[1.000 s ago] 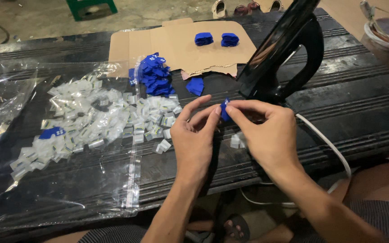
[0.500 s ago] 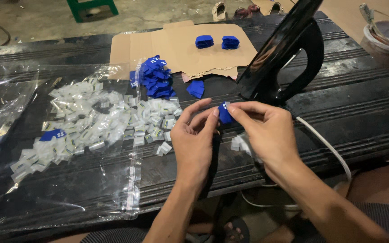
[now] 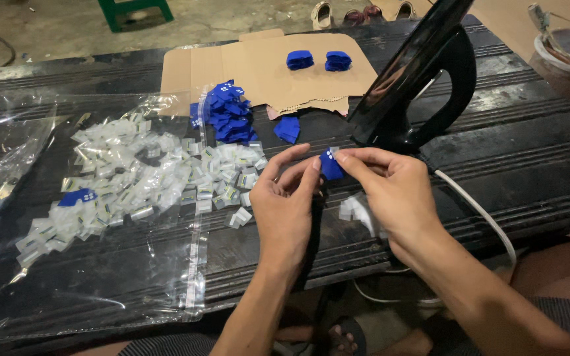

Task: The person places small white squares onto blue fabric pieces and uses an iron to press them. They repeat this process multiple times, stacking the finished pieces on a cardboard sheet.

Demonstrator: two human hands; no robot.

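Far left: clear plastic bag (image 3: 8,165) lying flat on dark ribbed table (image 3: 529,151), crumpled and glossy

On a second clear plastic sheet (image 3: 133,277): wide scatter of small white pieces (image 3: 133,178), one stray blue piece (image 3: 77,196) sitting among them near the left end

Behind scatter: pile of blue pieces (image 3: 227,117), touching the far edge of the white ones; flattened cardboard (image 3: 258,72) under and behind the pile, two small blue stacks (image 3: 318,60) side by side on it, another small blue stack (image 3: 288,128) just off the cardboard's near edge

Centre: left hand (image 3: 285,204) raised above table edge, thumb and forefinger up against small blue tag (image 3: 331,165), remaining fingers loosely curled; not a full clamp, more a steadying touch on the tag's left side

Tag held in air between both hands, just in front of the base of a black iron (image 3: 423,86) standing upright on its heel

Right hand (image 3: 390,191): thumb and forefinger pinched shut on the tag's upper right; a few white pieces (image 3: 354,209) on the table below the palm, partly hidden

White cord (image 3: 479,217) running from iron base past right wrist, off the near table edge

Far right: edge of a pale bucket (image 3: 565,56), mostly out of frame

Top edge: green stool legs (image 3: 133,10) on the floor, sandals (image 3: 357,12) beyond the table
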